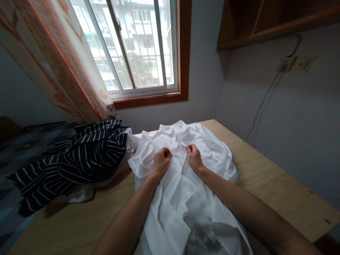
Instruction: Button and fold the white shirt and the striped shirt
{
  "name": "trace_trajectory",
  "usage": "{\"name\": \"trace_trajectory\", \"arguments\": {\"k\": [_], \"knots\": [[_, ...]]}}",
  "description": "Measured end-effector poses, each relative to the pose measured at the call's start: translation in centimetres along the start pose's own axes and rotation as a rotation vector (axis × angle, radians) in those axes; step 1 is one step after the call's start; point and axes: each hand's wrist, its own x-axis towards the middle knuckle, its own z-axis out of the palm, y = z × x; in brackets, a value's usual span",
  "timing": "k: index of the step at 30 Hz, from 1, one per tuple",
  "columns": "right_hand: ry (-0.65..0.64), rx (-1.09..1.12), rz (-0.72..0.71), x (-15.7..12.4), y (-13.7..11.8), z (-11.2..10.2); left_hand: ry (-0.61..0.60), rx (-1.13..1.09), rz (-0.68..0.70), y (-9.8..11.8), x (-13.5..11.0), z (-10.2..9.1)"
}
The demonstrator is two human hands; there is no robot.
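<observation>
A white collared shirt (pixel 172 191) lies spread over the wooden table, its collar at the far end and its lower part crumpled toward me. On the upper front of it, my left hand (pixel 162 161) is closed, with the curled fingers pinching the cloth near the front opening. Just to the right, my right hand (pixel 193 156) pinches the other front edge between thumb and fingers. A small gap of white fabric separates the two hands. Any button at the fingertips is too small to make out.
A black garment with white stripes (pixel 92 156) lies heaped at the left, over some pale cloth. The wooden table (pixel 271 177) extends to the right. Behind stand a window (pixel 140 46) and a patterned curtain (pixel 66 63). A cable (pixel 261 106) hangs from a wall socket (pixel 301 63).
</observation>
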Motion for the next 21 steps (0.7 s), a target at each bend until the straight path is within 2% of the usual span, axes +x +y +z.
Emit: {"name": "trace_trajectory", "arguments": {"k": [3, 7, 11, 12, 14, 18, 21], "knots": [[0.016, 0.029, -0.035, -0.1, 0.1, 0.1, -0.038, 0.205, 0.107, 0.4, -0.4, 0.2], [0.006, 0.039, -0.055, -0.2, 0.1, 0.1, -0.027, 0.454, 0.230, 3.4, -2.0, -0.5], [-0.009, 0.044, -0.065, -0.3, 0.2, 0.1, -0.294, 0.561, 0.174, 6.4, -5.1, -1.2], [-0.013, 0.049, -0.069, -0.3, 0.2, 0.1, -0.346, 0.563, 0.156, 6.7, -6.0, -1.1], [-0.035, 0.068, -0.075, -0.3, 0.1, 0.2, -0.374, 0.528, 0.117, 6.6, -7.3, -0.7], [-0.195, 0.191, -0.019, -0.5, -0.3, 0.3, -0.285, 0.320, 0.028, 5.3, -8.4, 0.0], [-0.279, 0.199, -0.043, -1.5, -1.1, -0.7, -0.242, 0.147, -0.020, 4.6, -8.2, 0.0]]}}
